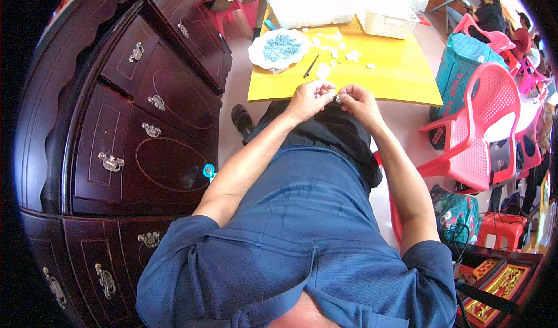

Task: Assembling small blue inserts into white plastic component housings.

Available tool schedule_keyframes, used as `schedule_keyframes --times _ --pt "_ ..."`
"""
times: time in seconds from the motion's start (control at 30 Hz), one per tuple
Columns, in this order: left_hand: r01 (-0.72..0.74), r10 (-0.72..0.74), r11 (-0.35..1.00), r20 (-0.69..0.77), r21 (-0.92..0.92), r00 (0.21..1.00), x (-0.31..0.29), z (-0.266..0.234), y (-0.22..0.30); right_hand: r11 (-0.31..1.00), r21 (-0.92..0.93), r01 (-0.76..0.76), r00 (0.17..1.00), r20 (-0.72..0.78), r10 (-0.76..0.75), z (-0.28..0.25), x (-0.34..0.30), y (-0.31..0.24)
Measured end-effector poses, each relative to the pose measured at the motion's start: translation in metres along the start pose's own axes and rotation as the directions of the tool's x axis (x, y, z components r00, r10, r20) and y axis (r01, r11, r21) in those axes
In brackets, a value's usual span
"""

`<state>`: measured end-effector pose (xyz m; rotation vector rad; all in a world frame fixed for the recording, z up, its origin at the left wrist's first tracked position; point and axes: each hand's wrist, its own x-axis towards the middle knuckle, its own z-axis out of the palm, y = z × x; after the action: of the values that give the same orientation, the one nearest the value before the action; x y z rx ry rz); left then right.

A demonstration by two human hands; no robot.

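Just off the near edge of the yellow table (395, 75), both my hands meet over my lap. The fingers of my left hand (311, 100) are pinched together, and so are those of my right hand (359, 102). Between the fingertips a tiny white piece (337, 98) shows, too small to name. Beyond my hands, several flat white pieces (353, 55) lie scattered on the tabletop. A thin black pen-like tool (311, 66) rests left of them. Farther left stands a white scalloped plate (256, 56) holding many small blue-grey pieces (282, 47).
A cream plastic basket (388, 24) and a large pale clear-sided container (308, 11) stand at the table's far side. Dark wooden drawers (168, 148) line my left. To the right are a pink plastic chair (485, 124) and a teal bag (465, 61). Other people sit farther off.
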<state>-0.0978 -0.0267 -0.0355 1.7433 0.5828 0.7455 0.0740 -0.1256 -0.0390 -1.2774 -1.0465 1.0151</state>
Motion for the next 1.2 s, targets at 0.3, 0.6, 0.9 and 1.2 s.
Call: schedule_keyframes --times 0.3,0.6,0.9,1.2 --pt "-0.005 0.005 1.0 0.007 -0.007 1.0 0.0 -0.001 -0.002 0.999 -0.034 -0.03 0.999 -0.015 0.03 0.001 -0.003 -0.003" --pt "0.013 -0.013 1.0 0.054 0.014 0.998 0.002 -0.003 -0.003 0.999 -0.035 -0.038 0.999 -0.025 0.037 0.001 -0.002 -0.006" --pt "0.031 -0.033 0.999 0.064 0.024 0.997 0.001 -0.004 0.0 1.0 -0.012 -0.028 0.999 -0.028 0.028 0.0 0.0 -0.001" --pt "-0.022 0.021 0.999 0.023 0.037 1.0 0.0 0.004 0.014 1.0 -0.002 -0.011 0.997 -0.076 0.011 -0.001 -0.006 -0.001"
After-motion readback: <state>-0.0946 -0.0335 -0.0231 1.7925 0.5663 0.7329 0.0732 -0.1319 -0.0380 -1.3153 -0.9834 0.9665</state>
